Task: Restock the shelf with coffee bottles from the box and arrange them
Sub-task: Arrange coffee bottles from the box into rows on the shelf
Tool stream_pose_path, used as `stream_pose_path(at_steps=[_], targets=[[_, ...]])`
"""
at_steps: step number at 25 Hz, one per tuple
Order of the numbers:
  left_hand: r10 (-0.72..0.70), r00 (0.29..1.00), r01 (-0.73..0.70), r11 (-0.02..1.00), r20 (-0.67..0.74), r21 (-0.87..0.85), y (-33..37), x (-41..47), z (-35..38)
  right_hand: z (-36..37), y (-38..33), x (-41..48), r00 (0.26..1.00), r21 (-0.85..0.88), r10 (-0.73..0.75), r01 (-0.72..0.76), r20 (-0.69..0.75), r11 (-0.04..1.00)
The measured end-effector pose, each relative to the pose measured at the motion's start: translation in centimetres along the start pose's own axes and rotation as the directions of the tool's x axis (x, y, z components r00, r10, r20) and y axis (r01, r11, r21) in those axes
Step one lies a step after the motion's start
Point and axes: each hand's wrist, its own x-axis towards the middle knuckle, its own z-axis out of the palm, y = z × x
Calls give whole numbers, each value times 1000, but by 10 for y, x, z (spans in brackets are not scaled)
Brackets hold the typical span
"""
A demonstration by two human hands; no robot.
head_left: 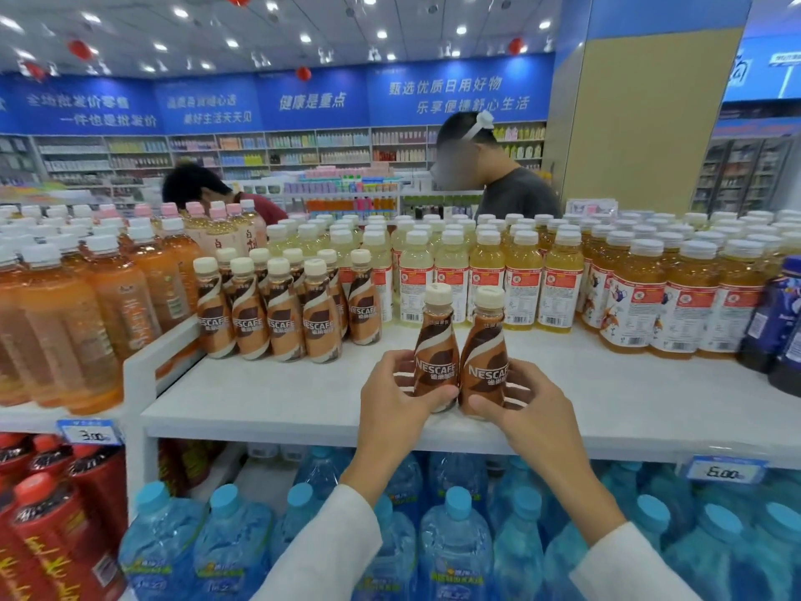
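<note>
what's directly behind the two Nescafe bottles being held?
Behind the two brown cream-capped Nescafe bottles, gripped by the left hand and right hand, comes bare white shelf, then pale yellow white-capped drink bottles. Those bottles' lower labels are partly covered.

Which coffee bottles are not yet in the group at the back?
The two coffee bottles near the shelf's front edge, one in each hand, standing apart from the group.

One head-worn wide-angle view looks forward and slightly down, close to the white shop shelf (277,396), which fills the middle; blue water bottles (455,540) below, store ceiling above.
</note>
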Motion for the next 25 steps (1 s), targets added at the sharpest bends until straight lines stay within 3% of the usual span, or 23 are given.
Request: stream_pose_path(at_steps=[4, 12, 25], targets=[[29, 999, -29, 999, -20, 21, -5, -2, 3, 1, 2, -5, 999, 70, 15, -12, -36, 997], [26, 996, -25, 1000, -86, 13, -8, -4, 1, 14, 0, -4, 996, 22, -4, 6, -93, 1000], [-44, 952, 71, 994, -301, 80, -35, 28, -85, 125, -38, 47, 990, -42, -49, 55, 129, 998]])
